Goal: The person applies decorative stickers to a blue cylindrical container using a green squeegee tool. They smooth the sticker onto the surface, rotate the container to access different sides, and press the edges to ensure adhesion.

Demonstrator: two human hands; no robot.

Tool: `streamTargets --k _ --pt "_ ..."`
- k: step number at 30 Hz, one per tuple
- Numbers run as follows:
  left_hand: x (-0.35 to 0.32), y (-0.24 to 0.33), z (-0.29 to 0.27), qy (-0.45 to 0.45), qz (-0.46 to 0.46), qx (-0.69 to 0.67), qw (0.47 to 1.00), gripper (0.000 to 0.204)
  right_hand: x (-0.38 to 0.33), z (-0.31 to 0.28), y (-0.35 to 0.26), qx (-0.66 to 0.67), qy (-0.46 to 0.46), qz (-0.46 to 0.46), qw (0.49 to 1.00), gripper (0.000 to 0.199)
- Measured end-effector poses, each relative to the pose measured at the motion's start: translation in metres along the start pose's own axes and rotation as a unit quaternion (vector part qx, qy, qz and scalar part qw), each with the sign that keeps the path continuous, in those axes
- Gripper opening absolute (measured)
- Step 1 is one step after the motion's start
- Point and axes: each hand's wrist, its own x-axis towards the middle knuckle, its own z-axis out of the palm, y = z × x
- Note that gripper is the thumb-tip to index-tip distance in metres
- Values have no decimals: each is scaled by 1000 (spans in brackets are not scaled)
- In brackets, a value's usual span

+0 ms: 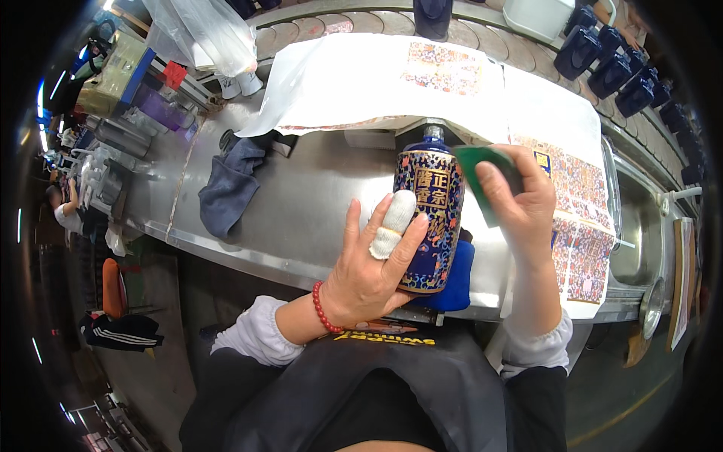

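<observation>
A dark blue bottle (428,260) with an ornate, colourful, gold-framed pattern lies tilted, its neck pointing away from me. Its lower part is against a blue pad (458,280) at the bench's near edge. My left hand (354,279) grips the bottle from the left, fingers along its side; one finger wears a white cloth cover (395,222). Between the thumb and fingers of my right hand (523,200) is a flat green scraper (474,169), slightly blurred, by the bottle's upper right side. Whether it touches the bottle I cannot tell.
White sheets (331,83) with patterned transfers (580,264) cover the bench's back and right. A grey-blue cloth (230,188) lies left on the metal bench (301,196). Several blue bottles (578,53) stand far right on a slatted conveyor (301,26). A sink (633,248) is at right.
</observation>
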Motion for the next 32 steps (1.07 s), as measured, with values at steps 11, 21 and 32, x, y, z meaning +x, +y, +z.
streamTargets --k 11,21,32 --pt "-22 -22 20 -4 -13 -85 996 109 28 -6 18 -167 68 28 983 17" --pt "25 -58 -1 -18 50 -81 995 127 -41 -1 13 281 29 240 929 17" --pt "53 -9 -36 -107 61 -26 992 104 -51 -3 21 249 32 222 942 17"
